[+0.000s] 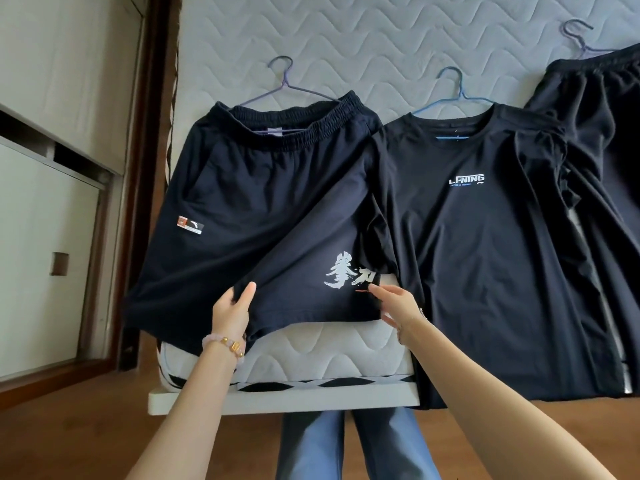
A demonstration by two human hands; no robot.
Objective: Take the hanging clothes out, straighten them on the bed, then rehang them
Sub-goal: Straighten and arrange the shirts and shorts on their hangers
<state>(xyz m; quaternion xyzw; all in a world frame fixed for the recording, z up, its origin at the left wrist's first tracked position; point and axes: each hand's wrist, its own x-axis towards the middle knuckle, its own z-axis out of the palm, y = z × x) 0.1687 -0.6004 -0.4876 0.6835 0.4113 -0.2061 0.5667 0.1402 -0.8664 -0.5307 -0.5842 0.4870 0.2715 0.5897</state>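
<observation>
Left hand (232,308): pinches a fold of the dark navy cotton shorts (263,202) above the hem, between the legs.
Right hand (394,304): thumb on the shorts' right edge; grip unclear.
Shorts: flat on the white quilted mattress (346,46), waistband away from the hands, beside the black T-shirt (485,254).

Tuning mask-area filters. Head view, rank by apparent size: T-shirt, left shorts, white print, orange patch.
1. T-shirt
2. shorts, not far behind; wide-angle warp and the T-shirt's nearer hem make this pair unsure
3. white print
4. orange patch, clearly smallest
</observation>
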